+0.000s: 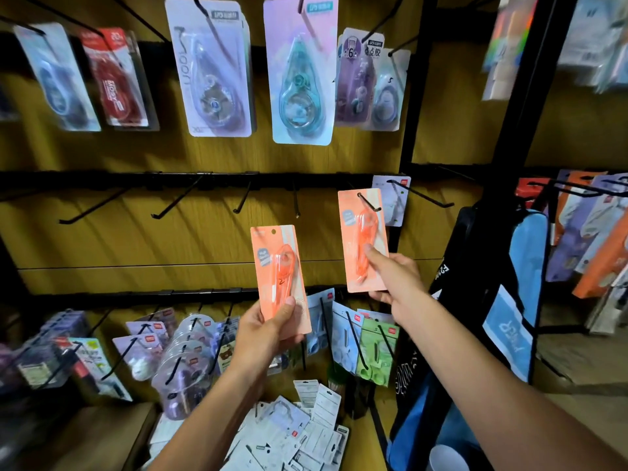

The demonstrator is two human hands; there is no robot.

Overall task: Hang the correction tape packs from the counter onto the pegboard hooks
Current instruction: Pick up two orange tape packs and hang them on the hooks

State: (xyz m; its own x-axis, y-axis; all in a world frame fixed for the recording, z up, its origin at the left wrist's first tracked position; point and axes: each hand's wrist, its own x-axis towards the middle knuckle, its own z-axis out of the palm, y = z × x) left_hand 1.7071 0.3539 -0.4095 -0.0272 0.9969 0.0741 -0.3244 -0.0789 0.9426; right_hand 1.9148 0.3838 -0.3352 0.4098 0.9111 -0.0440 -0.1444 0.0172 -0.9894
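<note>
Holding one orange card-backed correction tape pack [280, 280] upright at centre frame, left hand [266, 329] clamped on its lower end, thumb laid across the front and fingers curled behind. Gripping a second orange correction tape pack [363, 237] right of centre, right hand [390, 270] closed on its lower edge, thumb on the front face, pack tilted slightly. Threaded through the hole at the top of that second pack, a black metal peg hook [368, 202] of the middle row, tip poking out in front of the card. Free of any hook, the left-hand pack, lying below and between two bare hooks of the same black rail [136, 180]. Hanging across the top of the frame, larger blister packs of tape dispensers, among them a lilac one [210, 69] and a pale teal one [300, 73]. Lying in a loose heap at the bottom centre on the counter [102, 433], white card-backed packs [295, 433]. Standing at the right edge, a blue and black bag [506, 300] against the yellow wooden pegboard [170, 239].
</note>
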